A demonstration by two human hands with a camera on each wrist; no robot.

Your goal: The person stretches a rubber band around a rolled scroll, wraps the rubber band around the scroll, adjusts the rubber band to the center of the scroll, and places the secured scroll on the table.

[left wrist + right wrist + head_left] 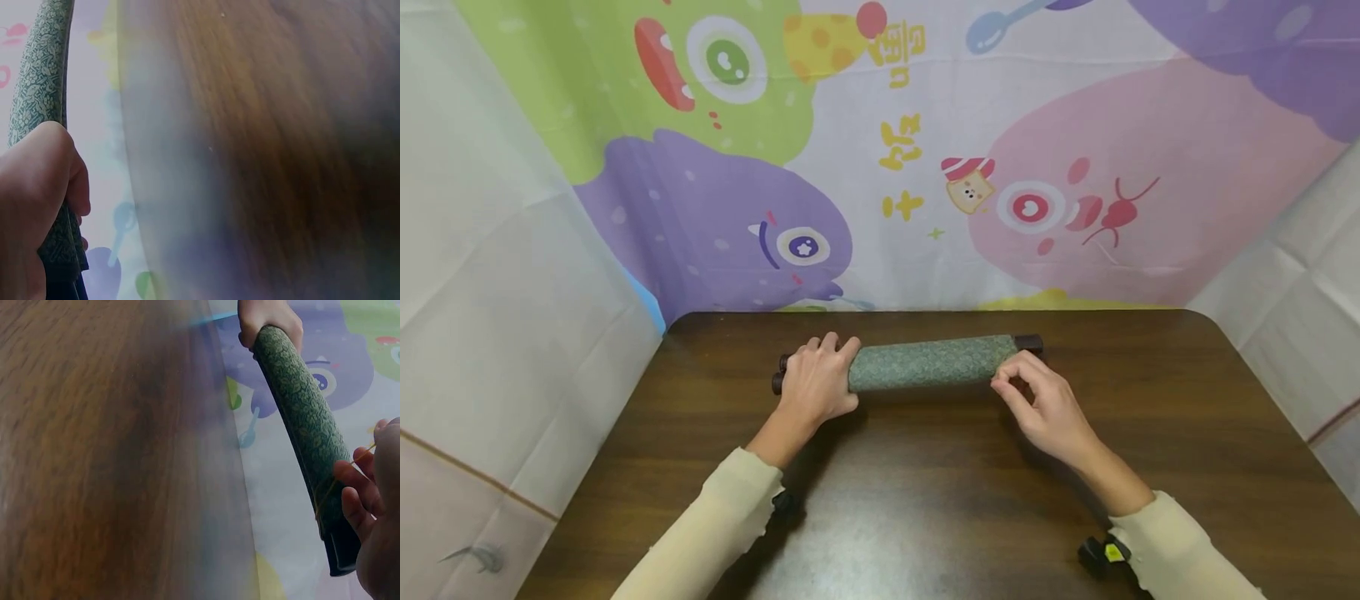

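A rolled scroll [932, 364] with a green floral cover and dark ends lies crosswise in the head view, above the far part of the table. My left hand [815, 379] grips it near its left end, where two dark knobs [777, 383] stick out. At the other end, my right hand [1048, 408] pinches a thin yellow band [363, 456] between thumb and fingers. The right wrist view shows this band looped round the scroll and pulled away from it. In the left wrist view my fingers wrap the cover, partly hiding it.
The brown wooden table [887, 483] has its back edge just behind the scroll. A cartoon-printed cloth [910, 267] hangs at the back. Pale panels [490, 275] stand on both sides. Dark wrist devices [1097, 554] sit at both cuffs.
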